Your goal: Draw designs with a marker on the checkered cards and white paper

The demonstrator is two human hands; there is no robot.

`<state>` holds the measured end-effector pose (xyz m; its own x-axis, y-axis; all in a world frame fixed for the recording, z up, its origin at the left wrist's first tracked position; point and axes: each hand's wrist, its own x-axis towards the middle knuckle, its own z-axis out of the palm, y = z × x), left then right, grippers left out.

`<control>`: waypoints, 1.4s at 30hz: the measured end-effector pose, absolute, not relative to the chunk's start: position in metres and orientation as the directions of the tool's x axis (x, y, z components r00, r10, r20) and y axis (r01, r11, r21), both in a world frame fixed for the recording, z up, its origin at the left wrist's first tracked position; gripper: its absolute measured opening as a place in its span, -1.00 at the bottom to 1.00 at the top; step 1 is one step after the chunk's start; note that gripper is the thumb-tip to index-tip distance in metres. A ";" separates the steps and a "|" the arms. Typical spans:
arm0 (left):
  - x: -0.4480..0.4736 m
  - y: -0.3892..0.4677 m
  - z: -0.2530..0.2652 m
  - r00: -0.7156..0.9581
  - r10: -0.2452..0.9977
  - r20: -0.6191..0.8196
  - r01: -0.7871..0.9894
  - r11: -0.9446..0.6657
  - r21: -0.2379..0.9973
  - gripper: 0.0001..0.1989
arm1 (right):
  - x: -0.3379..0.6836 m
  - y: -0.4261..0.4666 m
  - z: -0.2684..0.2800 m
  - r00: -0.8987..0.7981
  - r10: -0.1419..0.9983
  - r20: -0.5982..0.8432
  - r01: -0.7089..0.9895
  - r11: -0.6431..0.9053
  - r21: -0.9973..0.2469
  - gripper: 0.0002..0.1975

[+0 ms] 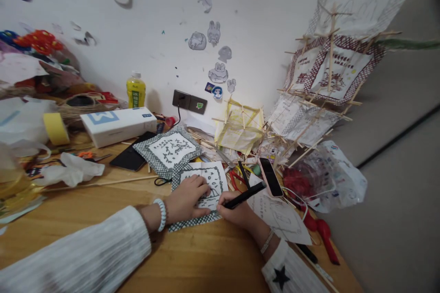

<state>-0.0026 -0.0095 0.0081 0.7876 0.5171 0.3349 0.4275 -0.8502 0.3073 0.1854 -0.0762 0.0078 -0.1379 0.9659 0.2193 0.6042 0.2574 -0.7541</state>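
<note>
A sheet of paper (216, 176) with a dark green drawing and a crosshatched border along its left and lower edges lies on the wooden table. My left hand (187, 199) rests flat on it with the fingers stretched out, covering part of the drawing. A black marker (244, 195) is gripped in my right hand (237, 210), at the sheet's lower right edge. The marker's tip is hidden by my fingers. Just behind lies a second drawn sheet (170, 149) with crosshatching around its whole border.
A pink-edged phone (271, 177), red-handled scissors (234, 178) and another drawn paper (280, 215) lie to the right. Paper lanterns on stick frames (240, 126) stand behind. At left are a white box (118, 126), a black phone (132, 152), yellow tape (56, 129) and a bottle (136, 90).
</note>
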 end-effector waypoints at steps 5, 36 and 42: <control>-0.003 -0.009 0.006 0.790 0.511 0.339 0.418 -0.853 0.312 -0.67 | 0.188 -0.073 0.007 -0.123 0.967 0.225 0.570 0.254 -0.782 -0.89; -0.003 -0.010 0.010 0.793 0.514 0.326 0.421 -0.850 0.315 -0.67 | 0.193 -0.071 0.008 -0.124 0.968 0.218 0.595 0.248 -0.764 -0.87; -0.002 -0.010 0.008 0.793 0.521 0.317 0.437 -0.848 0.301 -0.66 | 0.195 -0.070 0.007 -0.153 0.960 0.233 0.565 0.278 -0.777 -0.88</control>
<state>-0.0024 -0.0103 0.0084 0.7928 0.5208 0.3166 0.4365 -0.8477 0.3014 0.1947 -0.0697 0.0072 -0.1529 0.9604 0.2328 0.5652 0.2782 -0.7767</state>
